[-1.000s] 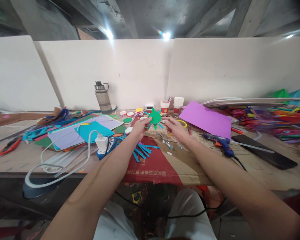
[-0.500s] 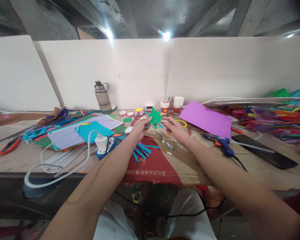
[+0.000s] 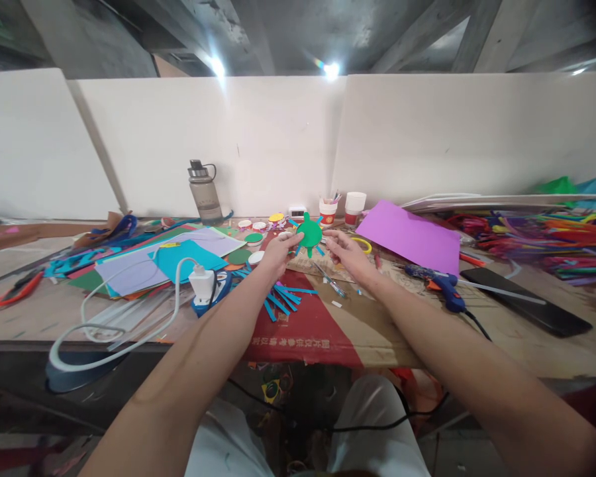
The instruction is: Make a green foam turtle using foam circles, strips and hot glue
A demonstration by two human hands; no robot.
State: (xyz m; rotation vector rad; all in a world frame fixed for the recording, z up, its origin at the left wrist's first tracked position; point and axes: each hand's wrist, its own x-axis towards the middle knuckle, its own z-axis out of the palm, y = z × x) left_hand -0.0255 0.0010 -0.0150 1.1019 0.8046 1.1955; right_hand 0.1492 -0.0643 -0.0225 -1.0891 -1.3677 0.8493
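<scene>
My left hand pinches the left edge of a green paper disc, thumb on its face. The disc is held up facing me, with small green tabs at top and bottom and blue paper strips around its edge. Just right of the disc is my right hand, its fingers bent together; whatever is at the fingertips is too small to make out. Below the hands, a pen-like tool lies on the cardboard. Blue paper strips are heaped under my left wrist.
Coloured sheets, a white plug with its cable, and a bottle are on the left. Paper cups stand at the back. To the right lie a purple sheet, a blue glue gun, a black phone-like slab and colourful pipe cleaners.
The green disc has shifted very slightly to the right and turned a little in my left hand. My right hand has barely moved.
</scene>
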